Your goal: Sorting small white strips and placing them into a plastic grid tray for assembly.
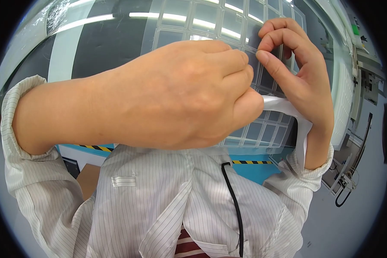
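Observation:
My left hand (189, 94) is in a fist and fills the middle of the view, its back toward me. A white strip (284, 105) comes out from beside its little-finger side and runs to my right wrist, hanging down along it; the left fingers seem to hold its hidden end. To the right, my right hand (301, 71) has its fingers curled, with thumb and index tips brought together. Anything pinched there is too small to make out. A clear plastic tray with rectangular compartments (232, 23) lies under both hands, partly hidden by them.
The tray lies on a dark tabletop (103, 47) with a pale strip (66, 56) at its left. Crumpled clear film (58, 15) is at the far left. Yellow-black tape (251, 162) marks a near edge. Metal equipment (346, 176) stands at right.

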The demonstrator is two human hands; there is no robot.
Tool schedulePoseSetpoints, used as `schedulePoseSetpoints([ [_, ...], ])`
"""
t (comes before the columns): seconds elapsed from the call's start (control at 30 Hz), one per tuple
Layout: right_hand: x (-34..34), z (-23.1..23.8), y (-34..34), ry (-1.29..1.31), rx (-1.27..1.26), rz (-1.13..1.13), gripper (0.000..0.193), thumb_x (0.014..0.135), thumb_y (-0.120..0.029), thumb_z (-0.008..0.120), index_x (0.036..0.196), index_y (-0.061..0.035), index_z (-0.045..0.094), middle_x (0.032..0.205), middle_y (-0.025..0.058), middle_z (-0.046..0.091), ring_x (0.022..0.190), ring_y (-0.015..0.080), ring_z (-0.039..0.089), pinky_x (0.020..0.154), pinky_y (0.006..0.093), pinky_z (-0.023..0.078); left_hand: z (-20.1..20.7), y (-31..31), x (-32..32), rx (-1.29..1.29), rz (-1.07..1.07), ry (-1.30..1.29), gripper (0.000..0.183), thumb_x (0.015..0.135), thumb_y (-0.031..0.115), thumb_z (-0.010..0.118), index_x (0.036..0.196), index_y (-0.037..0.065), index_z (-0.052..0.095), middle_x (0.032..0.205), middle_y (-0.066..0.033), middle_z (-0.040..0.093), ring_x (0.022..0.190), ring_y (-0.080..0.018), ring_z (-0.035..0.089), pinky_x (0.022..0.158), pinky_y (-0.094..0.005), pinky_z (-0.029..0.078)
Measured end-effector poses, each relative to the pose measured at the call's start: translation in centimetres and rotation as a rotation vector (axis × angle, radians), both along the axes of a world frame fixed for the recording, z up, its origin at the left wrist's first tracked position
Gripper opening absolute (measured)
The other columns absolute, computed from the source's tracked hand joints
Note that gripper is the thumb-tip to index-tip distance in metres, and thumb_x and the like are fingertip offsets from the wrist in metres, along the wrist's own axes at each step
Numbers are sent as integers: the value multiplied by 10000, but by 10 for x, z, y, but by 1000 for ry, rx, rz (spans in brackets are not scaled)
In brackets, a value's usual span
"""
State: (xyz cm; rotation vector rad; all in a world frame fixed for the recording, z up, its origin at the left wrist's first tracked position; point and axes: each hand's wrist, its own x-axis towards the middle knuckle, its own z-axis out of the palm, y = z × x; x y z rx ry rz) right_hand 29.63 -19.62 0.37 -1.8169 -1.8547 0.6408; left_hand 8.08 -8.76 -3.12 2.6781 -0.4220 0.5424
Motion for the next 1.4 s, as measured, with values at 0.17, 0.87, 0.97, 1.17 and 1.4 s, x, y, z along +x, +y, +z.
schedulePoseSetpoints([
  [0.17, -3, -2, 0, 5, 9, -43, 79, 885, -41, 706, 898, -17, 631, 1130, 26, 606, 868, 95, 491, 751, 233, 369, 0, 0, -1, 7, 0, -8, 177, 785, 80, 660, 866, -40, 558, 1090, -255, 681, 1002, -374, 693, 850, -434, 603],
  [0.87, 1, -9, -4, 245, -36, -113, 81, 986, -83, 658, 990, -4, 641, 1193, 24, 573, 957, 78, 502, 849, 206, 389, 0, 3, -1, 22, 3, 0, 176, 779, 85, 662, 875, -22, 561, 1107, -221, 684, 1028, -354, 685, 847, -413, 592],
  [0.97, -9, -9, -3, 209, 5, -145, 104, 957, -76, 693, 1016, -17, 629, 1175, 19, 571, 921, 88, 490, 839, 211, 387, 0, 4, -4, 9, 11, 6, 172, 780, 84, 663, 871, -21, 562, 1110, -221, 684, 1026, -352, 683, 846, -411, 588],
  [1.17, 8, -28, 4, -74, 217, 57, 217, 920, -59, 727, 1095, -34, 600, 1167, 29, 572, 856, 105, 463, 810, 221, 401, 3, 8, -1, -21, 8, 28, 151, 805, 75, 657, 888, -21, 574, 1122, -204, 682, 1021, -348, 679, 839, -408, 577],
  [1.4, 1, 4, -4, 375, 58, -114, 227, 938, -10, 696, 1158, 12, 644, 1053, 22, 656, 958, 88, 605, 833, 229, 468, -1, 11, 9, -283, 190, -213, 93, 837, 42, 650, 849, 7, 565, 753, -127, 563, 781, -337, 597, 719, -414, 485],
])
